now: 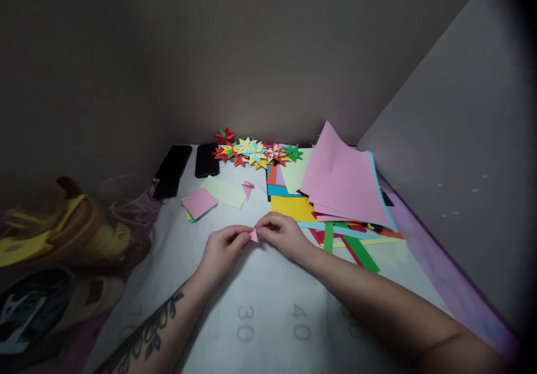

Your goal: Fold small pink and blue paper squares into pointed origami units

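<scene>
Between my two hands is a small folded piece of pink paper [254,236], narrowing to a point at its lower end. My left hand [226,246] pinches its left side between thumb and fingers. On the other side, my right hand [282,234] grips its upper right edge with the fingertips. Just beyond the hands lies another folded pink paper piece [248,189]. A stack of small paper squares [199,203], pink on top, rests to the left, partly beside a pale green sheet [226,192].
Folded paper stars [254,150] in several colours line the back by the wall. Large pink sheets [348,181] and coloured strips [361,254] cover the right side. Two dark phones [174,162] [207,160] lie at back left. A brown and yellow bag [79,223] stands left of the table.
</scene>
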Demonstrator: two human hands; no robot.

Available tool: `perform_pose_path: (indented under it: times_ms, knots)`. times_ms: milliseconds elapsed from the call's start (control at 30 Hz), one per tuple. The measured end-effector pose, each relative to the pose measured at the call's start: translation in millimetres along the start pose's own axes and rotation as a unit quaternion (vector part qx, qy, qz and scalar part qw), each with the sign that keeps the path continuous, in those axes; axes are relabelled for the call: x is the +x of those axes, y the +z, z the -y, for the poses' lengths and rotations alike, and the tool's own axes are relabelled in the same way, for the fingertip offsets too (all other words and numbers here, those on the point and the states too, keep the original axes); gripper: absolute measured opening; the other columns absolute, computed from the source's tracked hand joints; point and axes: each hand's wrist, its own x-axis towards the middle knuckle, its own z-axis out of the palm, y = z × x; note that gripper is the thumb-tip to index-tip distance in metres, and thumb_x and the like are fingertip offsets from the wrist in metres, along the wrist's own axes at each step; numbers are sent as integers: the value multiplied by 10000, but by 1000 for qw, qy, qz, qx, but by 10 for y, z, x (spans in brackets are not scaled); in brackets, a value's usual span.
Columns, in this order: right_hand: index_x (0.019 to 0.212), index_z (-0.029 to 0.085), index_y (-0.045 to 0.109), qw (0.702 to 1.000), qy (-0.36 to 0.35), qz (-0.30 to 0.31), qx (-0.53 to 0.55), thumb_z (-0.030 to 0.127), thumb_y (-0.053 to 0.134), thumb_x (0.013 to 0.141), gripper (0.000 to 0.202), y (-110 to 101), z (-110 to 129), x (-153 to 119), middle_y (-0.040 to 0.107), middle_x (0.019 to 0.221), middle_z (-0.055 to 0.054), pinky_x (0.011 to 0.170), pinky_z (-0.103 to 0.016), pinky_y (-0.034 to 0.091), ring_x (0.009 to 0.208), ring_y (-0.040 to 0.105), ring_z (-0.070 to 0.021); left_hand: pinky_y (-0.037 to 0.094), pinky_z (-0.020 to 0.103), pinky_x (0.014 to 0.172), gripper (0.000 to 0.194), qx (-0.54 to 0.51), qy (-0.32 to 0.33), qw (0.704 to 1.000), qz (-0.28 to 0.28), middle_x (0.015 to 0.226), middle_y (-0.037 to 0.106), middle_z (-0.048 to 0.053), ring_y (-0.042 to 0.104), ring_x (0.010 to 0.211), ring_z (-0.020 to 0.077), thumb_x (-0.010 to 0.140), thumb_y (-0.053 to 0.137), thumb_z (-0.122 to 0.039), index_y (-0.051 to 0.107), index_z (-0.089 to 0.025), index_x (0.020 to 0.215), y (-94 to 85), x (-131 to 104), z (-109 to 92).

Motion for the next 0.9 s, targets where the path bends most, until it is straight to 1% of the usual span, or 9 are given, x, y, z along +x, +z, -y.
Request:
perform_pose_path:
  times_ms: [67, 167, 333, 400, 600, 733, 900]
  knots:
    - [731, 201, 688, 999, -24, 10, -18, 160, 620, 754, 83, -16, 27, 2, 629, 744, -10, 681, -269, 451, 739, 585, -147, 484, 251, 644, 174, 5, 2, 1000, -1, 737, 720, 27, 626, 670, 155, 731, 625, -302, 732, -189, 808, 1, -3, -1]
    - [739, 196, 687, 998, -46, 22, -36, 146, 607, 771, 101, -29, 41, 3, 623, 739, -9, 666, -258, 442, 722, 579, -139, 474, 250, 632, 178, 14, 1, 1000, 4, 717, 708, 23, 615, 661, 152, 742, 618, -310, 723, -179, 804, -3, -5, 4]
    - [683, 187, 653, 994, -81, 18, -72, 93, 576, 767, 147, -25, 28, -5, 604, 708, 0, 634, -238, 419, 690, 556, -124, 457, 231, 624, 155, -1, 2, 999, 38, 719, 699, 16, 602, 659, 138, 744, 622, -287, 712, -173, 798, 0, 6, 13]
    - [688, 186, 646, 994, -84, 19, -70, 91, 571, 767, 145, -19, 21, -10, 605, 714, 0, 629, -234, 419, 689, 557, -123, 452, 226, 622, 143, -8, -3, 999, 43, 718, 699, 17, 598, 658, 134, 739, 627, -275, 712, -171, 789, 6, 9, 12]
    - [731, 184, 659, 993, -85, 40, -65, 115, 583, 777, 113, -25, 21, -26, 623, 723, -1, 640, -233, 424, 696, 565, -125, 447, 226, 628, 127, -17, -10, 999, 35, 712, 697, 18, 592, 663, 135, 720, 648, -276, 706, -165, 744, 7, 0, -5]
    - [715, 186, 652, 993, -91, 51, -60, 145, 572, 795, 120, -39, 28, -19, 614, 714, -2, 646, -236, 427, 693, 562, -125, 442, 221, 633, 130, -11, -7, 999, 47, 701, 695, 12, 588, 660, 129, 730, 644, -283, 705, -168, 722, 1, -6, -16]
    - [675, 180, 632, 991, -104, 54, -59, 109, 567, 763, 130, -31, 11, -19, 589, 682, 6, 609, -223, 413, 655, 549, -113, 442, 221, 649, 130, -1, -8, 998, 63, 716, 706, 13, 598, 680, 132, 742, 637, -279, 712, -176, 715, 1, -4, 2]
